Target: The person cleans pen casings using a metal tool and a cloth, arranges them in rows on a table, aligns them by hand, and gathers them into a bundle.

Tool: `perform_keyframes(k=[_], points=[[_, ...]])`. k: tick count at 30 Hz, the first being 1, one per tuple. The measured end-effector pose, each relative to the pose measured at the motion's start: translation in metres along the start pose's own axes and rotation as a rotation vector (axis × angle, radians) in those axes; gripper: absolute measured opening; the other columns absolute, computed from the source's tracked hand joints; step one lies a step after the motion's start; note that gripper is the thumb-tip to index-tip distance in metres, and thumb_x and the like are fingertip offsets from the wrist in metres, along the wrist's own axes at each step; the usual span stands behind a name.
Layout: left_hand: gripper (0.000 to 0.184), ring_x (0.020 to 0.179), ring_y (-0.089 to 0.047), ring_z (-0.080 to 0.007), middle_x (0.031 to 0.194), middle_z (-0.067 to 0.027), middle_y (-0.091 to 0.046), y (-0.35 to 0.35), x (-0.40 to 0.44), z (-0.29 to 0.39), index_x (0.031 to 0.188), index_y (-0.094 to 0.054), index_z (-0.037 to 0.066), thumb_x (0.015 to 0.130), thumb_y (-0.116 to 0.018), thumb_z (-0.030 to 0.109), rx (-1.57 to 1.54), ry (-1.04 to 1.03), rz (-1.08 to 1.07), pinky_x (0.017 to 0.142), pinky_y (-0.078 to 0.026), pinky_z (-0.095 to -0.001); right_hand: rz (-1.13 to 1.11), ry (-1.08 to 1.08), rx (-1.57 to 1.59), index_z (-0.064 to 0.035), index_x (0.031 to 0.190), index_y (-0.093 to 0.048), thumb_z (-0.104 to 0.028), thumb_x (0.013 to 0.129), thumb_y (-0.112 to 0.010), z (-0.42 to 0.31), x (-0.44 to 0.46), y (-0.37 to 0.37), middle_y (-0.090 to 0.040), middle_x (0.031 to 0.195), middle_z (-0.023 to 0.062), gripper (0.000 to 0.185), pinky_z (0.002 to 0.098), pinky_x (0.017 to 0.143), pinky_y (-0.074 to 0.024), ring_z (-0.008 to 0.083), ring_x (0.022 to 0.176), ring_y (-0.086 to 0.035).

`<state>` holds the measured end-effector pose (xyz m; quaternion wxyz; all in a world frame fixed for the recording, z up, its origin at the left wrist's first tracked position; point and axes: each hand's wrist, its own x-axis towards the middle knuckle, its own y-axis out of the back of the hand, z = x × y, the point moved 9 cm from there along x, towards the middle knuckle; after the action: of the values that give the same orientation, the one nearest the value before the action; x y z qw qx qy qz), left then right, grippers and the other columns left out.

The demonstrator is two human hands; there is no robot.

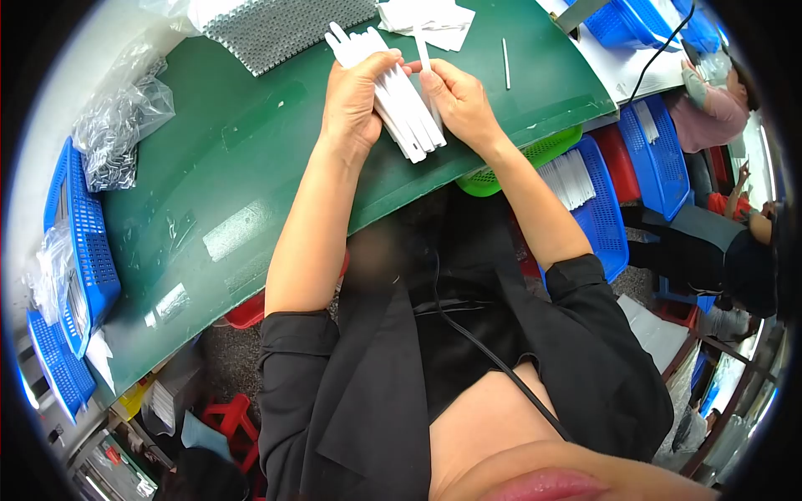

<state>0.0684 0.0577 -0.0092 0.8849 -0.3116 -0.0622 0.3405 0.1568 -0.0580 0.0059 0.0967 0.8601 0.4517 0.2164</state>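
head view: a bundle of white sticks (405, 108) slanted across above the green table (242, 167).
the left hand (349, 104) was closed around the bundle, whose long axis ran from the upper left, away from the person, to the lower right, near the table's close edge. the right hand (462, 102) pinched a single white stick (422, 50) between thumb and fingers, its far end pointing away from the body, over the white sheets (453, 29).
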Motion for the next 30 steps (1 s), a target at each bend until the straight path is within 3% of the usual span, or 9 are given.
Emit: perform_keyframes(k=[5, 9, 10, 13, 19, 23, 25, 27, 30], points=[[0.016, 0.079, -0.071, -0.0160, 0.085, -0.0072, -0.071, -0.020, -0.014, 0.022, 0.099, -0.065, 0.001, 0.087, -0.075, 0.005, 0.014, -0.098, -0.061, 0.071, -0.058, -0.0313, 0.188, 0.171, 0.004, -0.0077, 0.124, -0.069, -0.031, 0.108, -0.057, -0.034, -0.014, 0.009, -0.068, 0.078, 0.0053, 0.030, 0.0274, 0.063, -0.0496, 0.0104, 0.066, -0.061], [0.023, 0.081, -0.068, -0.0104, 0.086, -0.0037, -0.071, -0.043, -0.028, 0.041, 0.105, -0.064, 0.002, 0.087, -0.077, 0.007, 0.171, -0.293, -0.242, 0.076, -0.055, -0.0276, 0.240, 0.264, -0.131, -0.0085, 0.127, -0.067, -0.030, 0.108, -0.057, -0.051, -0.023, 0.012, -0.072, 0.096, 0.0133, 0.031, 0.0337, 0.067, -0.0537, 0.0254, 0.072, -0.066], [0.030, 0.082, -0.065, -0.0096, 0.091, -0.0025, -0.070, -0.045, -0.032, 0.043, 0.110, -0.062, 0.002, 0.086, -0.079, 0.007, 0.227, -0.338, -0.196, 0.079, -0.053, -0.0272, 0.235, 0.289, -0.172, -0.0071, 0.123, -0.067, -0.025, 0.107, -0.056, -0.053, -0.024, 0.011, -0.072, 0.102, 0.0154, 0.026, 0.0396, 0.071, -0.0552, 0.0354, 0.081, -0.068], [0.037, 0.084, -0.065, -0.0103, 0.095, -0.0020, -0.069, -0.044, -0.030, 0.038, 0.114, -0.059, 0.003, 0.086, -0.081, 0.008, 0.263, -0.363, -0.225, 0.079, -0.054, -0.0282, 0.191, 0.282, -0.298, -0.0060, 0.117, -0.066, -0.020, 0.105, -0.056, -0.045, -0.027, 0.008, -0.070, 0.101, 0.0160, 0.021, 0.0436, 0.073, -0.0551, 0.0394, 0.088, -0.068], [0.043, 0.094, -0.063, -0.0119, 0.108, -0.0034, -0.063, -0.035, -0.024, 0.034, 0.119, -0.055, 0.005, 0.085, -0.081, 0.002, 0.254, -0.278, -0.143, 0.086, -0.052, -0.0301, 0.181, 0.291, -0.301, -0.0034, 0.115, -0.063, -0.013, 0.103, -0.053, -0.047, -0.031, 0.006, -0.070, 0.105, 0.0193, 0.018, 0.0487, 0.080, -0.0543, 0.0431, 0.094, -0.067], [0.029, 0.075, -0.070, -0.0209, 0.089, -0.0117, -0.067, -0.001, -0.007, 0.028, 0.107, -0.057, -0.001, 0.084, -0.074, -0.001, 0.151, -0.084, 0.087, 0.069, -0.059, -0.0342, 0.218, 0.088, -0.229, -0.0020, 0.115, -0.062, -0.016, 0.105, -0.052, -0.033, -0.029, 0.006, -0.071, 0.096, 0.0221, 0.021, 0.0497, 0.077, -0.0534, 0.0440, 0.089, -0.068], [0.025, 0.079, -0.073, -0.0256, 0.090, -0.0142, -0.070, 0.032, 0.010, 0.012, 0.103, -0.060, -0.001, 0.083, -0.075, 0.000, 0.177, 0.029, 0.141, 0.073, -0.062, -0.0376, 0.238, 0.026, -0.240, -0.0021, 0.117, -0.063, -0.017, 0.106, -0.052, -0.023, -0.029, 0.007, -0.070, 0.089, 0.0209, 0.022, 0.0469, 0.075, -0.0522, 0.0417, 0.084, -0.068], [0.040, 0.085, -0.072, -0.0249, 0.100, -0.0164, -0.069, 0.045, 0.023, 0.008, 0.116, -0.056, -0.003, 0.081, -0.076, 0.002, 0.376, 0.096, 0.077, 0.075, -0.061, -0.0363, 0.210, 0.003, -0.353, -0.0043, 0.120, -0.062, -0.017, 0.105, -0.052, -0.022, -0.028, -0.001, -0.072, 0.088, 0.0182, 0.023, 0.0474, 0.075, -0.0534, 0.0403, 0.083, -0.070], [0.090, 0.110, -0.067, -0.0352, 0.119, -0.0231, -0.066, 0.027, -0.003, 0.042, 0.152, -0.024, -0.004, 0.079, -0.074, 0.013, 0.866, -0.153, 0.373, 0.098, -0.051, -0.0425, 0.183, 0.021, -0.529, -0.0089, 0.128, -0.059, -0.014, 0.100, -0.055, -0.036, -0.029, -0.015, -0.075, 0.093, 0.0168, 0.028, 0.0492, 0.072, -0.0556, 0.0383, 0.082, -0.071]])
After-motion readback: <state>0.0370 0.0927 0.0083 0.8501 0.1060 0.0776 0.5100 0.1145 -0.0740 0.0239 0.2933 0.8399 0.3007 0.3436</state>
